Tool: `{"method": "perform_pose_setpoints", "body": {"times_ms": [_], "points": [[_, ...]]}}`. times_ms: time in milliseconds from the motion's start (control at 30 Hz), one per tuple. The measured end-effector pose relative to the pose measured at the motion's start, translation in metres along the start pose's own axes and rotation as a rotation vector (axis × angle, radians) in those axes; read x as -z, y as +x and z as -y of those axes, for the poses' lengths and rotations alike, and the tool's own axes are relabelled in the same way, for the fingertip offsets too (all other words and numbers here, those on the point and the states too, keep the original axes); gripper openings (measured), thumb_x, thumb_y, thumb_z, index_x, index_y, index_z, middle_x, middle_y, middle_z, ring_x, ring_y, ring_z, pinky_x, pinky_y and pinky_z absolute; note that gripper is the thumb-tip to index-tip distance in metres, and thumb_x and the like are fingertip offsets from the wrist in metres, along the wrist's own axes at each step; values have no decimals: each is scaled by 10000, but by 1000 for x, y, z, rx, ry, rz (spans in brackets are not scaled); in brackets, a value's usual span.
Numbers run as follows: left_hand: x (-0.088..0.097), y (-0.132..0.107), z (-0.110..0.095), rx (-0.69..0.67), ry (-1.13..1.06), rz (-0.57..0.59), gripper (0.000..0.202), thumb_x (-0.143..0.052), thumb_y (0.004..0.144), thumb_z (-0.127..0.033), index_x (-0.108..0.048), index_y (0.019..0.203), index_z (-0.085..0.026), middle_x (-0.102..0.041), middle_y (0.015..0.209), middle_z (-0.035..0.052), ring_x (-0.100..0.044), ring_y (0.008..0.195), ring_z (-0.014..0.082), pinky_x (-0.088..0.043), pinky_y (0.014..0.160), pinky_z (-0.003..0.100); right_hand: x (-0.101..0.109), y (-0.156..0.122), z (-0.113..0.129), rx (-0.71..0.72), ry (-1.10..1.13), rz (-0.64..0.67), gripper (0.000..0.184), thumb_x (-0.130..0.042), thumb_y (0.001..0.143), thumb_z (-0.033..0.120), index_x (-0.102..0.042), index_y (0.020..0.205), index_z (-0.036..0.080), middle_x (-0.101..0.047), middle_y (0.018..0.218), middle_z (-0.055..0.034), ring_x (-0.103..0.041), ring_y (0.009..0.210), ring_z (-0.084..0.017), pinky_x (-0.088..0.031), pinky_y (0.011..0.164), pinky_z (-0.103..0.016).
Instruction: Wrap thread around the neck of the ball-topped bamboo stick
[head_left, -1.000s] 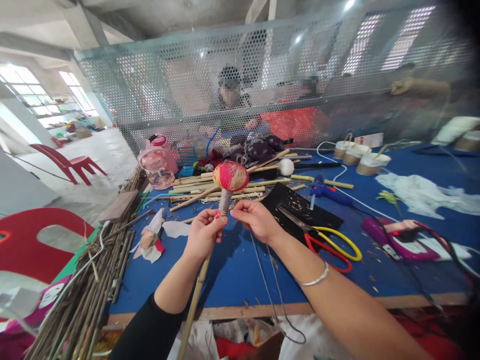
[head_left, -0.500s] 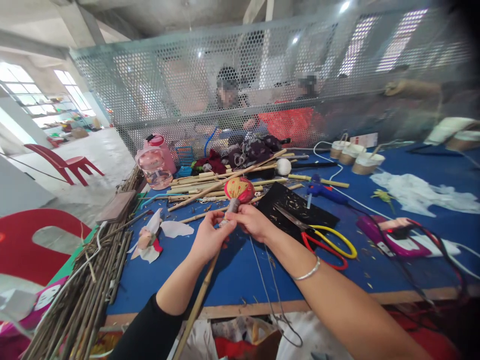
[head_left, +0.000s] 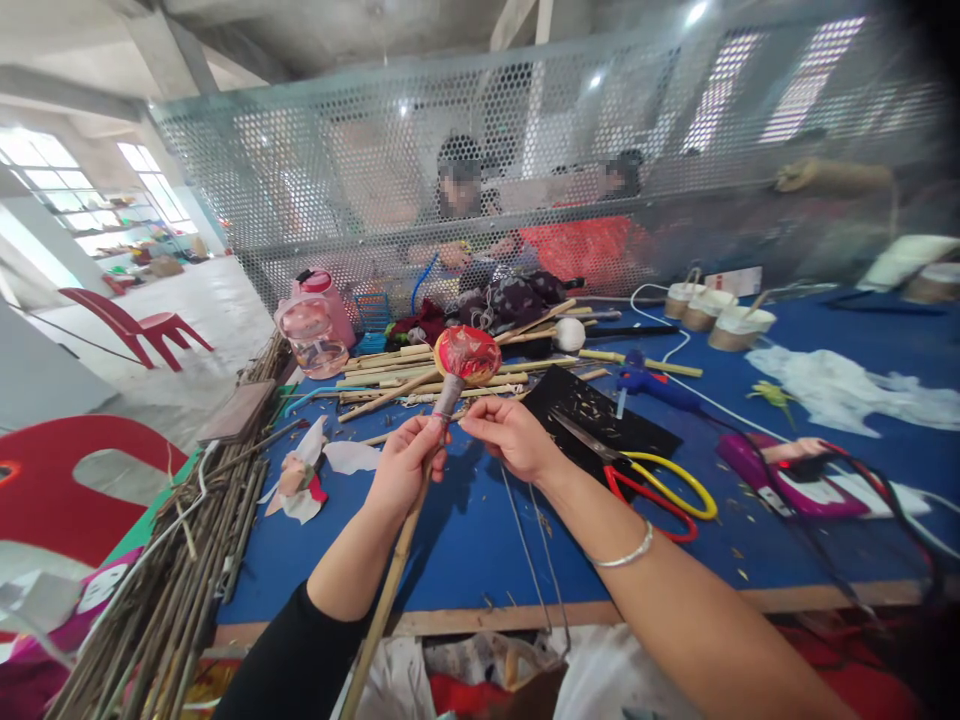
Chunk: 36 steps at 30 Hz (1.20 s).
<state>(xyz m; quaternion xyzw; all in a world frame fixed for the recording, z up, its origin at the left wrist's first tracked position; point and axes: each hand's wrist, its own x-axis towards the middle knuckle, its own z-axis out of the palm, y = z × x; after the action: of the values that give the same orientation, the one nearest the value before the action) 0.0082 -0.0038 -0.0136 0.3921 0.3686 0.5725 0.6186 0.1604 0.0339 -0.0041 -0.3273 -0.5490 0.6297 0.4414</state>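
Both hands meet near the centre of the frame, close together with a narrow gap between their fingertips. The left arm rises from the bottom edge, left of centre, leaning up and to the right; a black sleeve (head_left: 289,665) ends partway along it, leaving the left forearm (head_left: 349,570) bare up to the wrist. The left hand (head_left: 405,465) is curled in a closed grip, thumb laid forward across the top, fingers wrapped round from the far side. The right forearm (head_left: 667,590), bare, slants up from the lower right corner. The right hand (head_left: 514,440) points leftward, thumb and index finger brought together in a pinch, remaining fingers folded behind.
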Motion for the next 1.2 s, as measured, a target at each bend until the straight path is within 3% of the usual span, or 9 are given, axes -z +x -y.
{"method": "perform_pose_setpoints", "body": {"times_ms": [200, 367, 500, 567, 633, 733, 800, 933, 1200], "points": [[-2, -4, -5, 100, -182, 34, 306, -745, 679, -337, -559, 792, -123, -559, 688, -17, -367, 400, -4, -265, 316, 105, -2, 2, -6, -28, 53, 48, 376, -757, 609, 469, -525, 618, 174, -353, 415, 97, -224, 345, -34, -106, 351, -215], [2, -3, -9, 379, -323, 175, 224, -678, 741, -304, -573, 798, -114, -534, 644, -11, -354, 374, -2, -249, 296, 89, 2, 2, -7, -32, 134, 109, 359, -778, 609, 415, -557, 758, 174, -462, 475, 86, -204, 328, -21, -91, 338, -215], [4, 2, -4, 578, -176, 203, 302, -525, 858, -392, -598, 847, -99, -539, 595, 21, -464, 388, 55, -341, 311, 130, 6, 5, -11, -52, 113, 197, 329, -745, 651, 411, -606, 770, 137, -556, 550, 24, -323, 372, -37, -170, 362, -212], [3, 2, 1, 539, -28, 111, 359, -482, 876, -453, -589, 888, -111, -597, 663, 55, -553, 449, 94, -424, 364, 169, 7, 7, -14, -61, 68, 156, 308, -746, 648, 395, -609, 705, 126, -573, 563, -2, -412, 435, -66, -234, 398, -217], [0, 1, 7, 404, 105, 1, 379, -521, 844, -508, -564, 933, -142, -629, 738, 52, -582, 473, 103, -450, 387, 192, 7, 10, -17, -75, 22, 87, 288, -749, 640, 375, -605, 673, 128, -554, 534, 6, -427, 452, -79, -253, 417, -223], [-3, -2, 15, 171, 286, -79, 436, -681, 718, -510, -531, 944, -169, -594, 676, -15, -492, 390, 64, -345, 320, 161, 5, 11, -19, -86, -22, 7, 276, -743, 641, 369, -602, 679, 135, -475, 468, 47, -374, 417, -69, -231, 415, -226], [-3, -2, 16, 86, 328, -101, 454, -733, 665, -490, -520, 900, -165, -559, 614, -43, -409, 353, 38, -275, 298, 148, 4, 12, -20, -77, -35, -11, 283, -736, 651, 382, -600, 704, 140, -450, 459, 63, -338, 400, -58, -214, 410, -223], [0, 0, 7, 67, 173, -76, 405, -701, 695, -488, -483, 823, -172, -557, 626, -43, -347, 351, 17, -244, 301, 135, 3, 10, -17, -47, -6, -25, 327, -732, 645, 430, -577, 750, 161, -425, 467, 86, -265, 369, -42, -153, 381, -214], [3, -8, -10, 126, -84, 85, 311, -686, 750, -383, -468, 783, -164, -507, 641, -49, -278, 356, -16, -194, 302, 85, -1, 3, -5, -45, 141, -8, 380, -783, 590, 417, -488, 631, 180, -306, 409, 117, -179, 342, -22, -79, 360, -206]]}}
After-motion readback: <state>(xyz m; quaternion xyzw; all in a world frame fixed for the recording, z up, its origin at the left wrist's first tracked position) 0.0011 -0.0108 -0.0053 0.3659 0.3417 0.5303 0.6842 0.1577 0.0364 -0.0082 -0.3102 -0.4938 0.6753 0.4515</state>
